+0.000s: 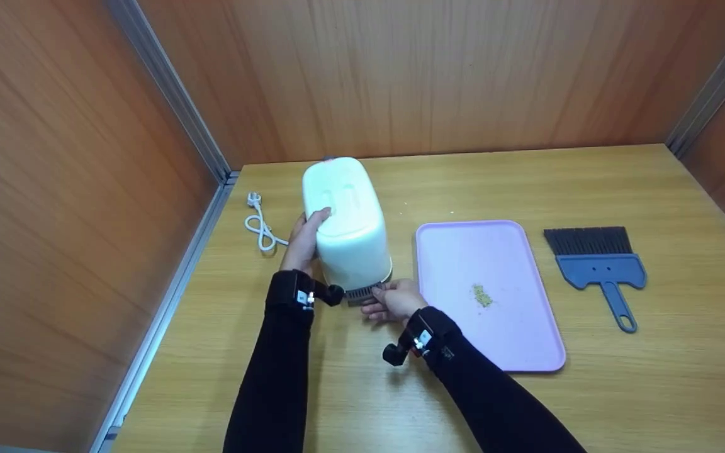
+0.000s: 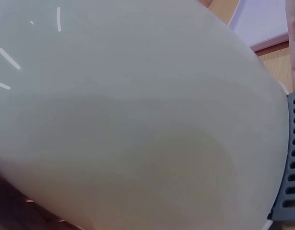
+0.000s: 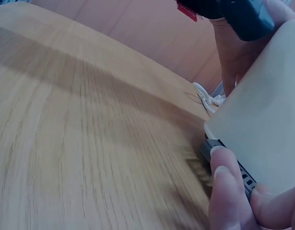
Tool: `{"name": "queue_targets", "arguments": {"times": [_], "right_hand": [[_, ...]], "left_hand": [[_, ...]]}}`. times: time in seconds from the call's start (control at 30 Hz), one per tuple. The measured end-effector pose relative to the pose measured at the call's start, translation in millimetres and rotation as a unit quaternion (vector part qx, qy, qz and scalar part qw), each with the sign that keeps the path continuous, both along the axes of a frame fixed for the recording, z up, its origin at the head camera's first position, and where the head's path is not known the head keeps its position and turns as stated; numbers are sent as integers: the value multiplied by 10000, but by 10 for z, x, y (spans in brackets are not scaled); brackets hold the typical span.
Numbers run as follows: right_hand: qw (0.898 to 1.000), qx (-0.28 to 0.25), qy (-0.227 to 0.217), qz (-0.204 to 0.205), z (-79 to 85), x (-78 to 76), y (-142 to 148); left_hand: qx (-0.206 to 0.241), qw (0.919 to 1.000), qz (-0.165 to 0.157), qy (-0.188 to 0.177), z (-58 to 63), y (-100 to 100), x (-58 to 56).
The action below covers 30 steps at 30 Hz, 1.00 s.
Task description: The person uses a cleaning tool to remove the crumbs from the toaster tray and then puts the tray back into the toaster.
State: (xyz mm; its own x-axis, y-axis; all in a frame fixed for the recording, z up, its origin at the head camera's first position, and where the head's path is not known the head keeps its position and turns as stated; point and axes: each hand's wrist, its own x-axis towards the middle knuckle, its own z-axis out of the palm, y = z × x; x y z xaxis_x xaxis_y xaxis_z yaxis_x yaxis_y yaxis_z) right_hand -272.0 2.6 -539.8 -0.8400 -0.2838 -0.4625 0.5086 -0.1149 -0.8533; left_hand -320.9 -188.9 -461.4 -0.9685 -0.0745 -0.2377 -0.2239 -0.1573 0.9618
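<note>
A white rounded appliance with glossy sides fills much of the left wrist view. My left hand holds it at its left side, thumb lying on the upper face and the other fingers mostly hidden. At the appliance's near lower edge is a dark grey slotted piece, like a small grille. My right hand pinches this piece between thumb and fingers. In the right wrist view the slotted piece sits right along the white shell's edge, fingertips over it.
A white power cord with plug lies left of the appliance. To the right is a lilac tray with a small heap of yellowish-green crumbs. Farther right lies a blue hand brush with dark bristles. Wooden panels enclose the table.
</note>
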Motion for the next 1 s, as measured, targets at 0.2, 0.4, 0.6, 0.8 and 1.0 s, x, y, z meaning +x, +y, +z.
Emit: {"name": "queue_targets", "arguments": {"times": [0.2, 0.4, 0.6, 0.8, 1.0], "right_hand": [[9999, 77, 34, -136, 11, 21, -13], [9992, 253, 135, -286, -21, 22, -38], [9985, 269, 184, -432, -30, 25, -61], [9993, 69, 150, -322, -29, 31, -46], [9995, 2, 100, -306, -29, 17, -46]], "left_hand": [[-43, 9999, 21, -131, 10, -13, 0], [56, 9995, -48, -304, 23, -30, -7], [47, 9996, -33, -259, 17, -31, -5], [9, 9998, -36, -199, 9, -20, -5], [-54, 9998, 8, -184, 17, -9, -14]]}}
